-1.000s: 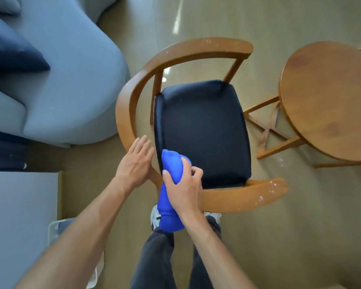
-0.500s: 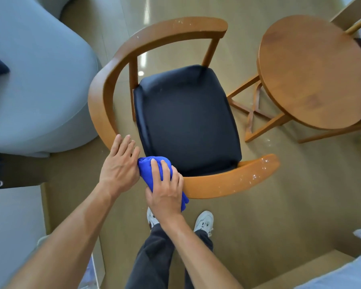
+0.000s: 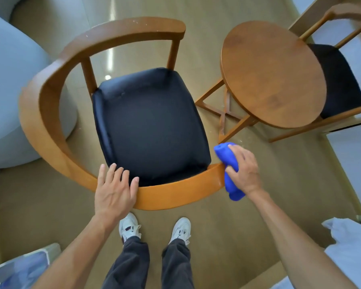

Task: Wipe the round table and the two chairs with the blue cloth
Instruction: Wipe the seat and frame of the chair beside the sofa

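Two hands were on the near chair [image 3: 175,195] at frame centre: the left hand [image 3: 115,189] lay flat with straight fingers on the curved wooden rail, and the right hand [image 3: 243,170] gripped the blue cloth [image 3: 227,161] against the rail's right end. The round table [image 3: 273,76] stood at upper right, the second chair [image 3: 342,80] just behind it.

The right hand [image 3: 243,170] has swept the blue cloth [image 3: 229,163] along the chair rail [image 3: 175,195], away from the left hand [image 3: 115,188], out to the rail's far right end. The two hands, touching half a second ago, are now well apart.
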A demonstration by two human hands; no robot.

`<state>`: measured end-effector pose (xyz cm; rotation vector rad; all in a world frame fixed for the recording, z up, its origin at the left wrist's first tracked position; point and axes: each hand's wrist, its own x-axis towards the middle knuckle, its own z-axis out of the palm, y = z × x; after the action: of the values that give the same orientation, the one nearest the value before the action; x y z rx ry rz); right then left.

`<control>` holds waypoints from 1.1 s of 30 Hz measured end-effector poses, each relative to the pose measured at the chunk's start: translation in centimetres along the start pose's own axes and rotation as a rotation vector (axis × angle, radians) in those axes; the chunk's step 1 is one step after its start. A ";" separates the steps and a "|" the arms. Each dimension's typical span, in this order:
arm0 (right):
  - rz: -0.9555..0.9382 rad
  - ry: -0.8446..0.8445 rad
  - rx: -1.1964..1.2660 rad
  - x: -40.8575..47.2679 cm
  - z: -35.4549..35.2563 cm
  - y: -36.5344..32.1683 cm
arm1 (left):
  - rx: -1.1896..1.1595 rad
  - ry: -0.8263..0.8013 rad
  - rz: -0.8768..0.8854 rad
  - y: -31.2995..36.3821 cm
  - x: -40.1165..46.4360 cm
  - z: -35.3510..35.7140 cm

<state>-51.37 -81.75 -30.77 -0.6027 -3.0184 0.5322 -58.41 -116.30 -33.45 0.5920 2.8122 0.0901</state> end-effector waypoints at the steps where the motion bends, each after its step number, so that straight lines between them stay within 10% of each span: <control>1: 0.085 0.023 0.018 1.0 -0.2 1.2 | -0.021 0.016 -0.033 0.2 0.1 0.2; 6: 0.436 0.155 0.166 1.9 -0.9 2.3 | -0.118 0.065 -0.213 1.2 0.5 0.8; 18: -0.410 0.048 0.070 -7.4 6.8 -11.7 | -0.112 0.036 -0.419 2.0 1.3 1.8; 27: 0.229 0.125 0.192 0.6 0.6 -0.3 | -0.113 0.044 -0.426 2.3 1.4 1.3; 33: -0.005 0.141 0.096 -8.0 7.1 -13.1 | -0.137 0.055 -0.429 2.4 1.3 1.1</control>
<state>-49.41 -98.45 -32.73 -0.5996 -2.8437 0.6025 -58.36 -113.59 -34.60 -0.0502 2.8853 0.2141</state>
